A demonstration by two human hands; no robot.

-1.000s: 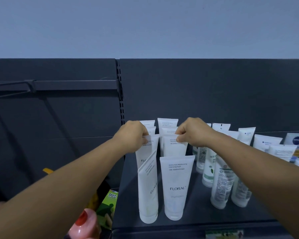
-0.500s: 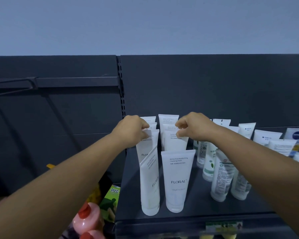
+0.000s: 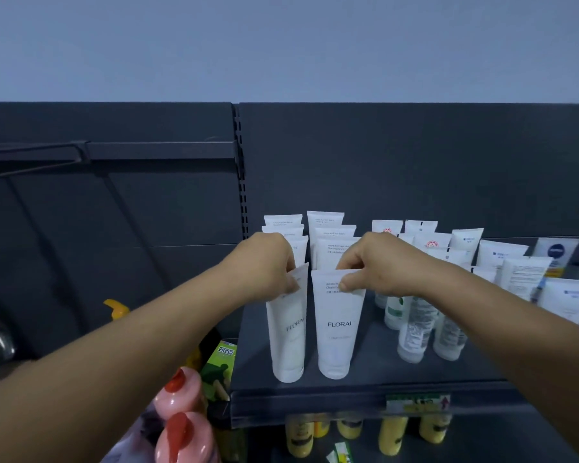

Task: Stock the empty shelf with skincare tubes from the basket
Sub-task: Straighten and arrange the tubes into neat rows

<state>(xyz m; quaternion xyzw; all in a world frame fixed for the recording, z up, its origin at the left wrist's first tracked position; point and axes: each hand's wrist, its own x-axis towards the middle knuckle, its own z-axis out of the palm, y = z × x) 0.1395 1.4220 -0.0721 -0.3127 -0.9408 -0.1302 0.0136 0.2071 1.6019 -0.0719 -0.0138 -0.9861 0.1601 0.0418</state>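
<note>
Straightening the front row — the left hand (image 3: pixel 269 262) pinches the crimped top of one FLORAL tube (image 3: pixel 288 332), the right hand (image 3: pixel 376 262) pinches its neighbour (image 3: pixel 336 325), both standing cap-down at the dark shelf (image 3: pixel 365 372) front. Next, probably squaring the left tube — it looks turned aside.

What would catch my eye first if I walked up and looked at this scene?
Two bare arms reach in from below: the left hand and right hand each pinch the top edge of a white FLORAL tube standing at the front of the dark shelf. More white tubes stand in rows behind and to the right. Pink bottles with red caps sit bottom left.
</note>
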